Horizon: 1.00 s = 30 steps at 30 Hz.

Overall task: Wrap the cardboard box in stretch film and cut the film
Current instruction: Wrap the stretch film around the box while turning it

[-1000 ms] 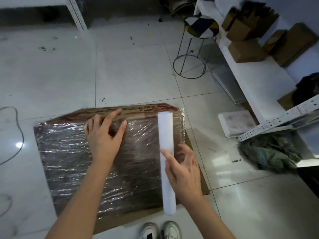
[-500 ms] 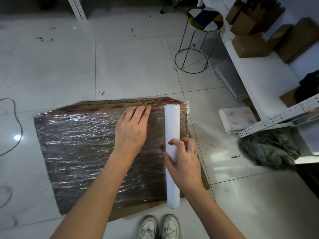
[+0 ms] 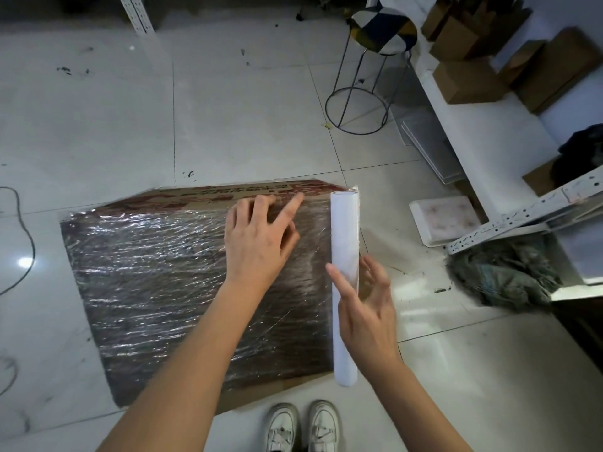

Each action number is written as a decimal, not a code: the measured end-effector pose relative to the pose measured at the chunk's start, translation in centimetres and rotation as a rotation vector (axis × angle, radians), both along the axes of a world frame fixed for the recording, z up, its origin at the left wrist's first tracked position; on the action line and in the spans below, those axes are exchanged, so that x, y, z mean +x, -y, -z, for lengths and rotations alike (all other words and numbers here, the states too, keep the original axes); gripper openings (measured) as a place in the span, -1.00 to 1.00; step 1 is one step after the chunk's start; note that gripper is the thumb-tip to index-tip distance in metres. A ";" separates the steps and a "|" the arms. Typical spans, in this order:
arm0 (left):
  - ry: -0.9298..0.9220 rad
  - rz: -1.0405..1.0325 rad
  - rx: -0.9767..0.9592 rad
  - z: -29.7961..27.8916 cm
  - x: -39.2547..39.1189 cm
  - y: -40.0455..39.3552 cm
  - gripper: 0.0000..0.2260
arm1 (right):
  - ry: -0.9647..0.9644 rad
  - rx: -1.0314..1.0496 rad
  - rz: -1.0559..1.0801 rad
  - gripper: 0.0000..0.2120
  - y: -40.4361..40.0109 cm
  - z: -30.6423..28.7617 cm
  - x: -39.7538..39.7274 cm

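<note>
A flat cardboard box [image 3: 169, 288] lies on the tiled floor, its top covered in shiny stretch film. The white film roll [image 3: 344, 272] lies lengthwise along the box's right edge. My left hand [image 3: 257, 243] rests palm-down on the wrapped top near the far right corner, fingers spread and pointing toward the roll. My right hand [image 3: 368, 308] is at the roll's right side near its middle, fingers straight and spread, the index finger lying on the roll.
A wire-legged stool [image 3: 372, 70] stands behind the box. White shelving [image 3: 483, 132] with small cardboard boxes runs along the right, with a white tray [image 3: 443, 220] and a grey rag heap [image 3: 502, 275] below it. My white shoes [image 3: 303, 425] are at the box's near edge. A cable [image 3: 23, 236] lies left.
My left hand slid rightward across the film toward the roll. The roll moved right to the box's edge. My right hand's fingers opened from curling over the roll to straight and spread.
</note>
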<state>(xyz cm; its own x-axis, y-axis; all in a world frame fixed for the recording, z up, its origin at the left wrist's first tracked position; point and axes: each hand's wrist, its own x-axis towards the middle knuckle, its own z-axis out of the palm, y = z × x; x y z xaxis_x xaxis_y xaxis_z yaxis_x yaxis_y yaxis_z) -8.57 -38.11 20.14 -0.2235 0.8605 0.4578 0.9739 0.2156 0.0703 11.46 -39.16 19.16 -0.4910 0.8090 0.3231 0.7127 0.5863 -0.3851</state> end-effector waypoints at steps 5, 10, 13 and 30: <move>-0.057 0.004 -0.052 0.0 0.2 -0.1 -0.52 | 0.077 -0.080 0.116 -0.78 -0.2 -0.9 -1.4; -0.019 0.008 -0.048 -0.2 0.3 -0.2 -0.56 | -0.028 -0.087 0.075 -0.62 -1.5 -0.5 0.1; -0.006 -0.007 -0.054 -0.2 0.4 -0.4 -0.57 | -0.098 -0.276 0.156 -0.46 -1.6 -0.6 1.1; -0.155 0.336 -0.123 7.6 5.2 7.1 -0.48 | -0.249 -0.460 0.072 -0.51 -1.6 1.0 2.2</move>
<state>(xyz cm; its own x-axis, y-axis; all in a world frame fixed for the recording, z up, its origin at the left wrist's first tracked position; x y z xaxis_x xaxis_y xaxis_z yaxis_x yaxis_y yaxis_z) -3.33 -45.17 12.49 0.1443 0.9246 0.3526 0.9887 -0.1201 -0.0898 13.70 -37.54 18.21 -0.3821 0.9237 0.0264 0.5992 0.2695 -0.7539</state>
